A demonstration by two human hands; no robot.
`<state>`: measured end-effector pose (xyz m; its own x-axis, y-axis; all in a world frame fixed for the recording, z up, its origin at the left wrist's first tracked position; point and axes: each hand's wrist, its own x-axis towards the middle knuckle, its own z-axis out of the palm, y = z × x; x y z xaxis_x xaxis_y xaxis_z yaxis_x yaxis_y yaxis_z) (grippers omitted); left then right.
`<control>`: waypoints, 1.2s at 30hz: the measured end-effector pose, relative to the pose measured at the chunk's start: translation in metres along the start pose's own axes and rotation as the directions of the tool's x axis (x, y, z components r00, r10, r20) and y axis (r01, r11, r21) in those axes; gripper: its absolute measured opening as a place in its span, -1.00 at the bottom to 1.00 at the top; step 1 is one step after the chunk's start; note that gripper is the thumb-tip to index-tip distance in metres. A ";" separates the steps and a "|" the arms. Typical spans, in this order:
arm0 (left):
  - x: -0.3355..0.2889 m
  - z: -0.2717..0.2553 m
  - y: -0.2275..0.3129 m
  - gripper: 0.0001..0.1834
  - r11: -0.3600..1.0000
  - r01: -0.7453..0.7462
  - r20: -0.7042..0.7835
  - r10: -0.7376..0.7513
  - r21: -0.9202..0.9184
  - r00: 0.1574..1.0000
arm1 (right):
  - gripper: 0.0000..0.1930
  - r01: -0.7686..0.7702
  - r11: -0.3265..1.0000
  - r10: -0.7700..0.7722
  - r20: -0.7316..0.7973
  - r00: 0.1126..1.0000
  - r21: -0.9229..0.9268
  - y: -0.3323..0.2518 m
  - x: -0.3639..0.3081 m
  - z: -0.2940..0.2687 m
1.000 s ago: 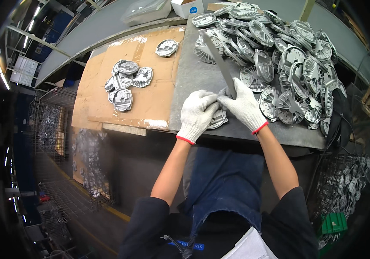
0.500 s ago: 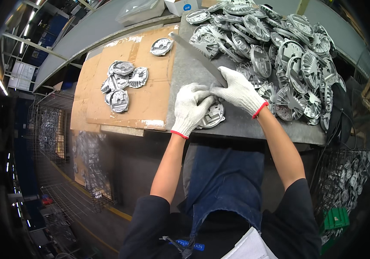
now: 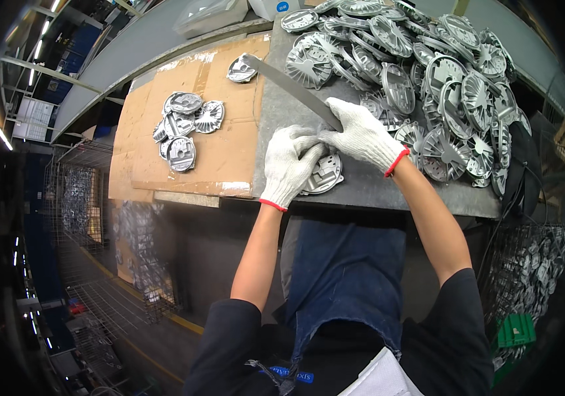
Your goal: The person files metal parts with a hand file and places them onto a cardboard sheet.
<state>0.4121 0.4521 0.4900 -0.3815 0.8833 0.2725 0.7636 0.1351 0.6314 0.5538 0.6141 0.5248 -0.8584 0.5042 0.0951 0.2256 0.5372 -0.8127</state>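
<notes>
My right hand [image 3: 363,137], in a white knit glove with a red cuff, is closed round a long flat metal file [image 3: 293,91]. The file slants up and left, its far end overlapping a round casting [image 3: 236,68] on the cardboard in this view. Beside it my left hand [image 3: 287,162], gloved alike, grips the left side of a round grey metal casting [image 3: 326,175] at the bench's front edge. The two hands meet over this casting and hide its upper part and the file's near end.
A large heap of similar castings [image 3: 427,86] covers the bench's [image 3: 276,105] back and right. Several more castings [image 3: 180,125] lie on cardboard [image 3: 223,145] at left. Wire baskets [image 3: 74,198] of parts stand on the floor left and right, with a green bin [image 3: 514,330] at right.
The file's far end has swung a little left and down, and my right hand has shifted slightly left with it. My left hand stays on the casting.
</notes>
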 end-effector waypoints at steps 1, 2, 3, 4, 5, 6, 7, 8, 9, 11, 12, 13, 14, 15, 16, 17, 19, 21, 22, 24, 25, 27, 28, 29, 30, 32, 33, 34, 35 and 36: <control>0.000 0.002 0.000 -0.82 0.998 -0.058 -0.062 0.058 0.000 0.996 | -0.65 0.037 0.999 -0.037 -0.020 0.999 -0.028 0.001 0.000 0.001; -0.001 0.002 -0.001 -0.82 0.998 -0.058 -0.058 0.058 -0.001 0.997 | -0.65 0.034 0.999 -0.035 -0.021 0.999 -0.027 0.002 -0.001 0.001; -0.001 0.001 -0.002 -0.82 0.999 -0.049 -0.055 0.049 0.010 0.997 | -0.65 0.022 1.000 -0.022 -0.010 1.000 -0.012 0.000 -0.001 0.002; -0.001 0.000 -0.003 -0.81 0.999 -0.040 -0.052 0.041 0.022 0.998 | -0.65 0.010 1.000 -0.010 0.003 1.000 0.002 -0.002 -0.001 0.002; -0.001 0.000 -0.004 -0.81 0.999 -0.038 -0.051 0.039 0.024 0.998 | -0.65 0.010 1.000 -0.010 0.004 1.000 0.004 -0.004 0.000 0.001; -0.002 0.000 -0.003 -0.81 0.998 -0.051 -0.057 0.053 0.036 0.997 | -0.61 0.001 1.000 -0.001 0.027 1.000 0.005 -0.004 0.000 -0.001; -0.002 -0.001 -0.004 -0.81 0.997 -0.064 -0.064 0.067 0.049 0.996 | -0.55 -0.008 1.000 0.008 0.051 0.999 0.006 -0.005 -0.001 -0.002; -0.003 -0.003 -0.004 -0.81 0.997 -0.059 -0.063 0.062 0.051 0.996 | -0.55 -0.008 1.000 0.008 0.055 0.998 0.009 -0.004 -0.003 -0.002; -0.002 -0.004 -0.002 -0.78 0.999 -0.037 -0.009 0.037 0.025 0.999 | -0.55 -0.025 0.998 0.019 0.091 0.996 0.063 0.000 -0.006 -0.005; -0.001 -0.005 0.003 -0.75 1.000 -0.008 0.045 0.008 -0.001 0.999 | -0.56 -0.045 0.992 0.029 0.132 0.991 0.117 0.006 -0.009 -0.008; -0.002 -0.006 0.003 -0.76 1.000 -0.006 0.033 0.006 -0.016 0.999 | -0.56 -0.007 0.995 -0.004 0.108 0.994 0.103 0.006 -0.008 -0.007; -0.003 -0.006 0.003 -0.76 1.000 -0.004 0.020 0.004 -0.031 1.000 | -0.57 0.030 0.996 -0.038 0.085 0.996 0.088 0.005 -0.007 -0.006; -0.005 -0.006 -0.001 -0.77 0.999 0.007 -0.008 -0.008 -0.048 1.000 | -0.56 0.025 1.000 -0.027 0.102 0.994 0.014 0.005 -0.006 -0.007; -0.007 -0.005 -0.002 -0.77 0.999 0.010 -0.006 -0.010 -0.049 1.000 | -0.56 0.023 1.000 -0.024 0.104 0.994 0.015 0.004 -0.004 -0.008; -0.008 -0.004 -0.003 -0.76 0.988 0.052 -0.032 -0.057 -0.144 0.998 | -0.60 0.064 0.997 -0.061 0.101 0.993 -0.034 0.003 -0.003 -0.009; -0.010 -0.003 -0.004 -0.76 0.967 0.090 -0.054 -0.106 -0.238 0.993 | -0.63 0.107 0.991 -0.098 0.101 0.990 -0.083 0.002 -0.001 -0.009; -0.010 -0.005 0.002 -0.71 0.971 0.104 -0.034 -0.114 -0.216 0.993 | -0.59 0.111 0.990 -0.102 0.103 0.989 -0.086 0.008 0.000 -0.006; -0.009 -0.009 0.007 -0.66 0.992 0.090 0.057 -0.085 -0.085 0.995 | -0.59 0.136 0.986 -0.134 0.029 0.991 -0.097 0.009 0.000 0.000; -0.006 -0.006 0.006 -0.67 0.991 0.081 0.028 -0.079 -0.102 0.996 | -0.59 0.142 0.985 -0.139 0.032 0.990 -0.097 0.008 0.001 0.000; -0.005 -0.007 0.009 -0.70 0.994 0.068 0.034 -0.065 -0.090 0.997 | -0.59 -0.059 0.997 0.052 0.136 0.989 0.044 0.004 0.002 -0.004; -0.004 -0.007 0.011 -0.72 0.996 0.051 0.046 -0.048 -0.079 0.998 | -0.59 -0.054 0.998 0.048 0.138 0.989 0.043 0.002 0.001 -0.005; -0.005 -0.004 0.012 -0.73 0.994 0.031 0.028 -0.028 -0.106 0.999 | -0.46 -0.090 0.991 0.072 0.180 0.981 0.097 0.001 -0.002 -0.009; -0.006 0.001 0.010 -0.72 0.997 0.019 -0.012 -0.020 -0.081 1.000 | -0.49 -0.084 0.992 0.064 0.195 0.979 0.094 0.002 -0.003 -0.008; -0.007 0.005 0.008 -0.71 0.998 0.007 -0.052 -0.010 -0.056 0.999 | -0.49 -0.081 0.992 0.062 0.194 0.979 0.092 0.001 -0.004 -0.008; -0.009 0.007 0.006 -0.74 0.999 -0.035 -0.096 0.034 -0.008 0.995 | -0.48 -0.036 0.999 0.032 0.172 0.985 0.022 -0.003 -0.005 -0.007; -0.009 0.011 0.002 -0.76 0.997 -0.071 -0.130 0.072 0.013 0.989 | -0.40 0.025 0.992 -0.007 0.144 0.990 -0.126 -0.011 -0.012 -0.011; -0.010 0.012 0.000 -0.78 0.994 -0.102 -0.163 0.107 0.038 0.981 | -0.40 0.032 0.991 -0.013 0.149 0.989 -0.127 -0.023 -0.019 -0.016; -0.012 0.015 0.001 -0.81 0.992 -0.089 -0.196 0.105 0.090 0.975 | -0.39 -0.046 0.985 0.054 0.045 0.998 -0.167 -0.035 -0.028 -0.021; -0.014 0.015 -0.001 -0.81 0.992 -0.081 -0.204 0.098 0.093 0.974 | -0.38 -0.126 0.972 0.116 -0.061 0.991 -0.198 -0.043 -0.037 -0.020; -0.011 0.018 0.004 -0.78 0.994 -0.096 -0.178 0.105 0.056 0.978 | -0.42 -0.067 0.971 0.019 -0.207 0.978 -0.228 -0.034 -0.052 -0.021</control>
<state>0.4287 0.4506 0.4768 -0.3864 0.7982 0.4622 0.8246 0.0744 0.5608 0.6000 0.5836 0.5593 -0.7402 0.6431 0.1962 0.3819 0.6423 -0.6645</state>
